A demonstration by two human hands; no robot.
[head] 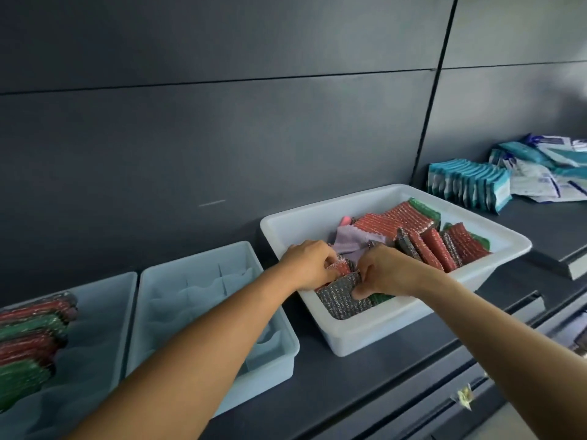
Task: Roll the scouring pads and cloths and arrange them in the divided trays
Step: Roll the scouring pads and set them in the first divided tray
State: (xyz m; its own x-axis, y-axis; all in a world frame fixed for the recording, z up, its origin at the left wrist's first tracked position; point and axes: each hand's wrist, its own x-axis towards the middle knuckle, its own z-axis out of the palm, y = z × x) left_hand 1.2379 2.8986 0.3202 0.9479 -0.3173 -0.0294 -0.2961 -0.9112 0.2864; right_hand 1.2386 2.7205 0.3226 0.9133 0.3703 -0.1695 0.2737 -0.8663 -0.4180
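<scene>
Head view: hands (313, 265) (386, 271) grip scouring pads (340, 300); print on packets (470, 182) blurred.

Single head-worn wide-angle view. It looks forward and down from the front edge of the dark shelf (313, 371) toward the grey back wall (222, 138). Close range: forearms enter from the bottom edge. Frame is tilted, so the shelf climbs to the right.

scouring pads (435, 241) and a lilac cloth (347, 242) fill the white bin (397, 325); 2 divided trays (178, 300) sit left, 1 part-filled.
</scene>
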